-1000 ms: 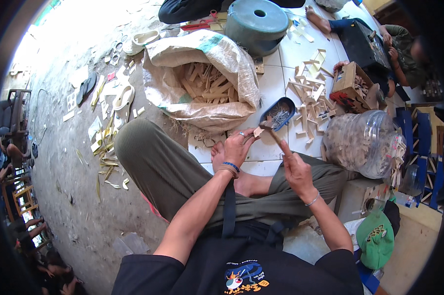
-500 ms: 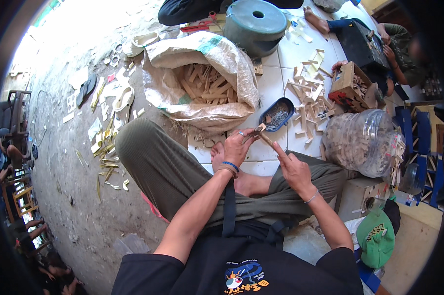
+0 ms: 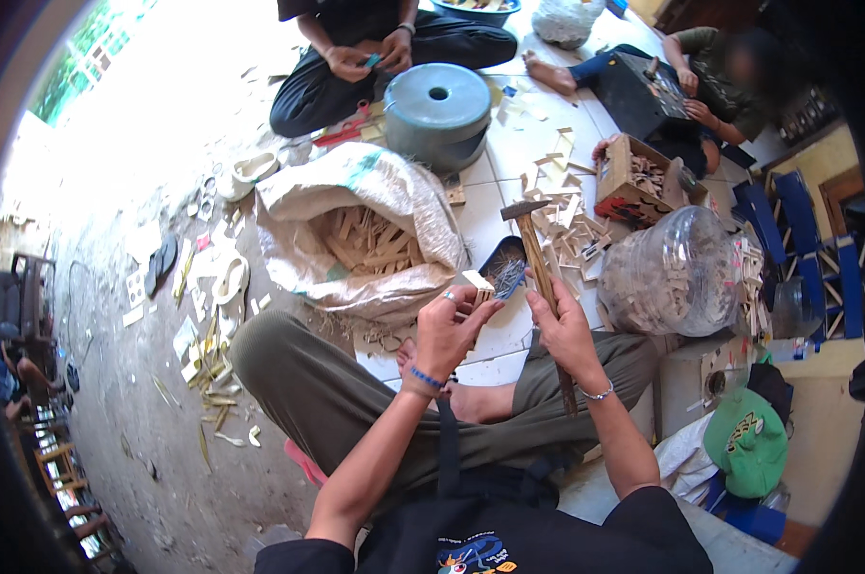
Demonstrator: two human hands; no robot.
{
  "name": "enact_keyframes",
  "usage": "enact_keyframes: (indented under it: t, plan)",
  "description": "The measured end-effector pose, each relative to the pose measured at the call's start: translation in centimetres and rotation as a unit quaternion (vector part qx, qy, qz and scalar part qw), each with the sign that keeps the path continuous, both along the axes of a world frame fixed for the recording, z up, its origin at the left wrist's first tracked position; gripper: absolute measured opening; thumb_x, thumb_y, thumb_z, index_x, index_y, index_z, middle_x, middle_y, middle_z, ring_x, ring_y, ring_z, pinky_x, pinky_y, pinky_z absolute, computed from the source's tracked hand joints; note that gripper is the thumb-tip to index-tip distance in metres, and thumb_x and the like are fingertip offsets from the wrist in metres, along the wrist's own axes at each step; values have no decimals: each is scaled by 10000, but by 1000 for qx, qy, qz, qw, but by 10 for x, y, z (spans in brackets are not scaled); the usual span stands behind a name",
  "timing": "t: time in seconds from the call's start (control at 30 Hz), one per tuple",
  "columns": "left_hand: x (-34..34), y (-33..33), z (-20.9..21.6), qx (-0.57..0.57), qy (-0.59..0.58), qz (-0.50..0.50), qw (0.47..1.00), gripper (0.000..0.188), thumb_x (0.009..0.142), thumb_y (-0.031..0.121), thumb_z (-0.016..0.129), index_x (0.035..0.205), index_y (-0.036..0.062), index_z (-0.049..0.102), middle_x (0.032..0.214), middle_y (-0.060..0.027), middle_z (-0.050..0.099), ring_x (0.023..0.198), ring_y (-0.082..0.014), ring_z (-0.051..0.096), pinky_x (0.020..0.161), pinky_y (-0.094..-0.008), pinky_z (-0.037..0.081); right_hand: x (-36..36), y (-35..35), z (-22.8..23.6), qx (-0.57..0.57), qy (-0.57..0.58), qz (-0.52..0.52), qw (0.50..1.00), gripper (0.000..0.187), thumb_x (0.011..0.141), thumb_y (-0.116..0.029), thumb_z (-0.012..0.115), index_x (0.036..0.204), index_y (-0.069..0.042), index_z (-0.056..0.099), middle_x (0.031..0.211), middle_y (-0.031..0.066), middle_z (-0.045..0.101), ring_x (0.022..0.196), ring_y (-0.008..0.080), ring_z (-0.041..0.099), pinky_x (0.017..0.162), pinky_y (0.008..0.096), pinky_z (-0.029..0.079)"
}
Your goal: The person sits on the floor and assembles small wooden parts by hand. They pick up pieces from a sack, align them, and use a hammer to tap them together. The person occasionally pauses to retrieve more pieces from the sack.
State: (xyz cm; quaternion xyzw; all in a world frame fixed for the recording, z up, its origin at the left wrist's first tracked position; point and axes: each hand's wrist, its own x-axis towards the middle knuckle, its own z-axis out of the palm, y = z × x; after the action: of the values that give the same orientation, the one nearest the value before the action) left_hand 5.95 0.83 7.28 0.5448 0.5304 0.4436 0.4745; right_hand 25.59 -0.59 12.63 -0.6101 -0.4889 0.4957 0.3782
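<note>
My left hand [image 3: 449, 330] pinches a small pale wooden piece [image 3: 477, 281] between thumb and fingers, above my crossed legs. Wrapped around the wooden handle of a hammer [image 3: 540, 263] is my right hand [image 3: 565, 332]. The hammer stands steeply, its dark metal head up and away from the piece, its handle end down over my right leg. Just beyond my left fingertips lies a blue tray [image 3: 519, 290] full of loose nails [image 3: 505, 272], partly covered by the hand and the hammer.
A white woven sack [image 3: 299, 258] of wood offcuts stands ahead left. Loose wooden pieces [image 3: 557, 206], a cardboard box [image 3: 624, 206] and a clear plastic jug [image 3: 676, 277] lie right. Beyond are a grey-green round container [image 3: 435, 124] and two people at work.
The hammer has swung up, its head lifting away from the wooden piece in my left hand. My view has shifted, showing more of the person ahead.
</note>
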Motion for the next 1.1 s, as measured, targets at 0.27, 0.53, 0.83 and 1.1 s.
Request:
enact_keyframes:
  t: [0.27, 0.53, 0.83, 1.1]
  plan:
    - [-24, -22, 105, 143, 31, -55, 988, 300, 949, 5, 749, 1236, -18, 665, 1124, -70, 711, 953, -108, 686, 744, -253, 528, -25, -19, 67, 44, 120, 22, 991, 362, 1088, -229, 598, 1419, -84, 579, 736, -93, 471, 597, -18, 390, 498, 175, 323]
    - [-23, -43, 135, 125, -40, -103, 986, 245, 1055, 6, 596, 1291, -40, 645, 1285, -136, 665, 1125, -178, 681, 913, -299, 564, -27, -36, 97, 48, 172, 26, 984, 302, 1061, -194, 658, 1321, -40, 647, 934, -21, 701, 823, -3, 549, 685, 196, 439]
    - [-25, -61, 152, 68, -102, -156, 980, 251, 1062, 14, 587, 1300, -35, 646, 1209, -109, 652, 1066, -171, 666, 913, -307, 542, -22, -39, 112, 44, 249, 81, 964, 329, 1061, -243, 667, 1287, -5, 640, 868, -32, 646, 776, 13, 557, 660, 208, 454]
    - [-29, -59, 170, 73, 10, -231, 970, 146, 1018, 2, 610, 1143, -30, 678, 1055, -97, 694, 948, -163, 681, 839, -303, 537, -17, -34, 110, -127, 431, 116, 886, 310, 1018, -315, 730, 1165, -49, 664, 805, -34, 632, 508, -32, 418, 422, 161, 293]
